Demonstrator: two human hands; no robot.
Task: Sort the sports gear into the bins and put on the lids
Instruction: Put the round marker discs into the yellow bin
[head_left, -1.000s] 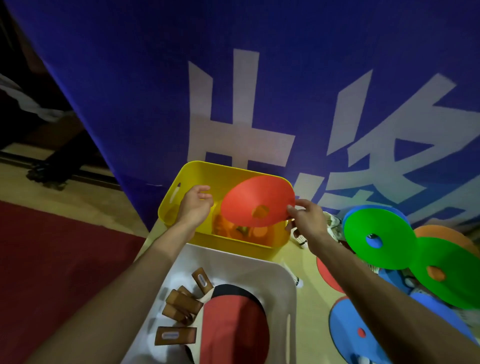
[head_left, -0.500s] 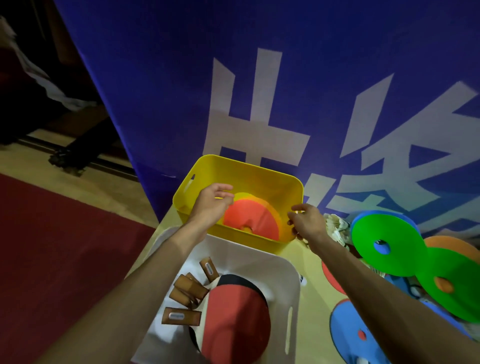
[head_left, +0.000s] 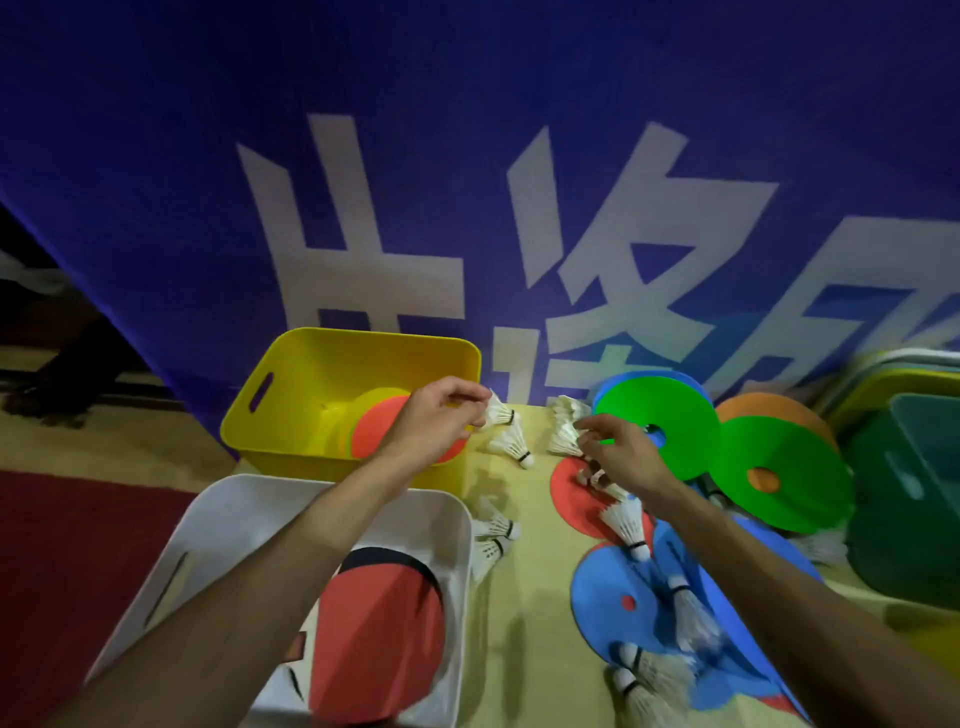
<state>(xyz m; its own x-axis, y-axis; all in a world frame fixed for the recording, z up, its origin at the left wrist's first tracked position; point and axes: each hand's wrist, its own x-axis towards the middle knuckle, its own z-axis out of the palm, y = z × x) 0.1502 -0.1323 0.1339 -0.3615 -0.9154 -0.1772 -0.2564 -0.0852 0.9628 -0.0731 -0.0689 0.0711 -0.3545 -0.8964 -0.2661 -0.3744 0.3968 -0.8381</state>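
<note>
Near left edge of table (head_left: 524, 597): white bin (head_left: 218, 514) holds red paddle (head_left: 384, 634). Behind it, yellow bin (head_left: 291, 374) holds stacked discs (head_left: 374, 431), orange on top. Loose blue disc (head_left: 608, 592) and green disc (head_left: 675, 415) crowd the right side. Our left hand (head_left: 436, 421) pinches a shuttlecock (head_left: 498, 413) beside the yellow bin's right rim. Right hand (head_left: 618, 452) curls at a shuttlecock cluster (head_left: 563, 439); we cannot tell its grip. Half a second ago both hands were at the yellow bin.

Blue banner (head_left: 156, 156), red carpet (head_left: 78, 545)

Far bin (head_left: 283, 415): left of us, discs (head_left: 371, 436) in it.
Near bin (head_left: 234, 499): before that one, paddle (head_left: 384, 623) inside.
Shuttlecocks (head_left: 511, 444): on our table (head_left: 519, 623), right of both.
Loose discs (head_left: 779, 467): further right.
</note>
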